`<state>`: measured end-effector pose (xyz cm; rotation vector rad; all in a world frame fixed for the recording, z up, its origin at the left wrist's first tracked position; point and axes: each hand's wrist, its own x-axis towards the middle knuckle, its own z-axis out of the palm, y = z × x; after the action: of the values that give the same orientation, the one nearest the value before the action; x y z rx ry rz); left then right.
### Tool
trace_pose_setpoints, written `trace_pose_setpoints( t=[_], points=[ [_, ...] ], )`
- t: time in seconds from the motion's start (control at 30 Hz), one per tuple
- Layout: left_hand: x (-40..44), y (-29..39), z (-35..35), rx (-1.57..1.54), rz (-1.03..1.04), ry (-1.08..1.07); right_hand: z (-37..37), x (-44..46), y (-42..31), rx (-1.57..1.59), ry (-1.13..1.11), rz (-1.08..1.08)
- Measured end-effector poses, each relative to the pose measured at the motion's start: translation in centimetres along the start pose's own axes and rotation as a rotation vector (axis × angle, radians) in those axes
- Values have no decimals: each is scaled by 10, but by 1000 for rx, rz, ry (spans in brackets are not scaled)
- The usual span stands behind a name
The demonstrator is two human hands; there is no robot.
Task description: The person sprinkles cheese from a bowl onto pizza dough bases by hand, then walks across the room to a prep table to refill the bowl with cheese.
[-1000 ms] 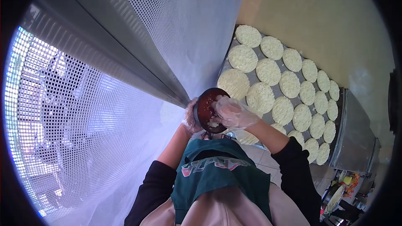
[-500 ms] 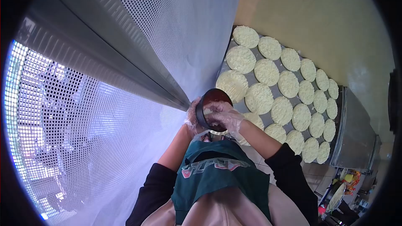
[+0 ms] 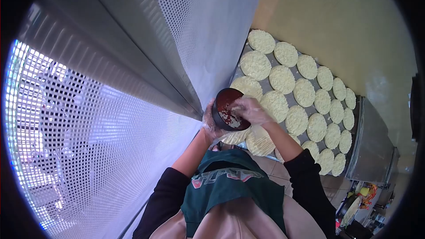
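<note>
A white net [image 3: 128, 150] hangs at eight o'clock, and a long grey bar [image 3: 141, 48] is at ten. The tan wall [image 3: 336, 17] is at two, a grey metal box [image 3: 372, 144] at three, bright little bits [image 3: 368, 194] at four.

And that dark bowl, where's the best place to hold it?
Probably by the outer wall of the bowl, from the person's left, as the left hand does. The round wall suits a cupped palm, and the open top stays free for the right hand and the white bits inside.
</note>
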<state>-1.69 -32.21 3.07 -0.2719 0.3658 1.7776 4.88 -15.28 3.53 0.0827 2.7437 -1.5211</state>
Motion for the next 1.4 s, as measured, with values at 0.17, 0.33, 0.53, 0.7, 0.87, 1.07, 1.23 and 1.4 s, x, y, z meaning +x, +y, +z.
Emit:
trace_pose_setpoints(
  t=[0.17, 0.33, 0.53, 0.7, 0.87, 1.07, 1.23, 1.4],
  points=[
    [1, 4, -5, -62, 16, -45, -48, 15, -17, 606, -28, 405],
    [-5, 7, -15, -92, 0, -27, -72, 21, 47, 524, 228, 409],
    [-19, 9, -24, -133, -26, -5, -63, 28, 128, 270, 231, 604],
    [-31, 8, -29, -184, -27, 41, -51, 18, 139, -329, 326, 431],
    [-37, 8, -33, -166, -10, 20, -49, 9, 128, -216, 280, 473],
    [-38, 8, -30, -198, 11, 23, -39, 4, 138, -167, 275, 381],
    [-40, 8, -27, -207, 31, 18, -37, 1, 114, -271, 241, 259],
    [-41, 6, -26, -208, 44, 14, -29, 5, 107, -21, 104, 282]
  ],
)
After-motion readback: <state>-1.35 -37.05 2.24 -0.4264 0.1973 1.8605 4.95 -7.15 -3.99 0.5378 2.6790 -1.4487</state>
